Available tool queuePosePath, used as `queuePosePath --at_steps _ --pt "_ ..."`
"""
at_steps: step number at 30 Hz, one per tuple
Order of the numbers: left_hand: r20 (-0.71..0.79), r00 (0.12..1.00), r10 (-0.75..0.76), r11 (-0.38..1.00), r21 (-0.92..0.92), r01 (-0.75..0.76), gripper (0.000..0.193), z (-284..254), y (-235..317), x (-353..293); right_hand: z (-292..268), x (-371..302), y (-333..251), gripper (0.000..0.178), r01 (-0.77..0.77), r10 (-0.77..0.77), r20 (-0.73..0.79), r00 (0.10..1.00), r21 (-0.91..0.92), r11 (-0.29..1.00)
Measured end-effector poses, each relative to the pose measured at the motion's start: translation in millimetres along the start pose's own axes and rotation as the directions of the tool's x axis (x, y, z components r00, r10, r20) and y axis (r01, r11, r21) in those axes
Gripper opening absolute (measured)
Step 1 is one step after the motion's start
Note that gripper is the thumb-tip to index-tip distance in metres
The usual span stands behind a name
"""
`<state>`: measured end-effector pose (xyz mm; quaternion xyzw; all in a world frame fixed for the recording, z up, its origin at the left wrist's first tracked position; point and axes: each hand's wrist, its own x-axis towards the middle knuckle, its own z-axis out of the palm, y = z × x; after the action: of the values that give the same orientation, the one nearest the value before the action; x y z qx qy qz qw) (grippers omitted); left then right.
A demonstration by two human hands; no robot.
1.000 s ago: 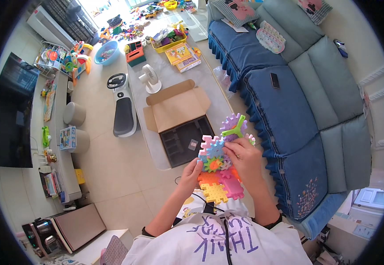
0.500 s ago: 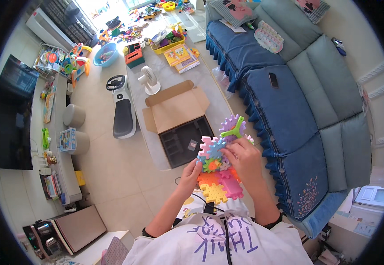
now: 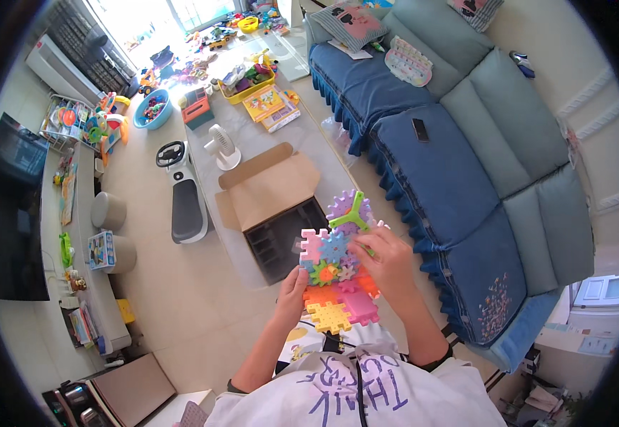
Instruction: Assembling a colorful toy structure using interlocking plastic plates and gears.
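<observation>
A toy of interlocking plastic plates and gears is held up in front of my body. My left hand [image 3: 293, 295] grips its left edge, thumb up. The toy's plates are pink, orange and yellow, with a yellow plate [image 3: 329, 317] lowest. On its face sit a blue gear [image 3: 333, 248], a green gear with an orange centre [image 3: 323, 273] and, at the top, a purple gear [image 3: 341, 205] with a lime-green three-armed piece [image 3: 352, 215] over it. My right hand [image 3: 389, 265] is closed in a pinch at the right side, beside the blue gear. What lies between its fingertips is hidden.
Beyond the toy, an open cardboard box [image 3: 270, 178] with a dark interior lies on a grey table, near a white fan [image 3: 222, 148]. A ride-on toy car [image 3: 187, 203] stands left on the floor. At right is a blue sofa [image 3: 437, 171] with a phone [image 3: 420, 130].
The whole view has shifted, so the room and toy appear further left. My right fingertips have moved slightly away from the blue gear. My left hand keeps its hold on the edge.
</observation>
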<state>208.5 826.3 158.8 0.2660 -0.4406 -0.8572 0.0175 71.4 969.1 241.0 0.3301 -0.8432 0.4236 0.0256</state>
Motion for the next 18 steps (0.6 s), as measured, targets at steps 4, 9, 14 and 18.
queuePosePath --at_steps 4,9,14,18 --pt "-0.017 1.000 0.001 1.000 -0.030 -0.001 0.033 -2.7 -0.6 -0.5 -10.5 -2.1 -1.6 0.013 -0.084 0.084 -0.012 0.996 0.025 0.996" --pt "-0.010 1.000 0.008 0.997 -0.072 -0.009 0.033 3.1 6.7 -2.0 -12.7 -0.7 3.8 0.017 -0.067 0.071 -0.122 0.990 0.039 0.997" --pt "-0.020 1.000 -0.004 0.996 -0.090 0.002 0.034 4.2 8.0 -4.2 -7.6 -1.9 10.0 0.016 -0.063 0.063 -0.022 0.998 -0.031 0.998" --pt "-0.045 0.999 -0.022 0.997 -0.079 0.018 0.033 -1.3 3.2 -1.9 1.1 -0.7 1.8 0.016 -0.010 0.009 0.015 1.000 0.038 0.999"
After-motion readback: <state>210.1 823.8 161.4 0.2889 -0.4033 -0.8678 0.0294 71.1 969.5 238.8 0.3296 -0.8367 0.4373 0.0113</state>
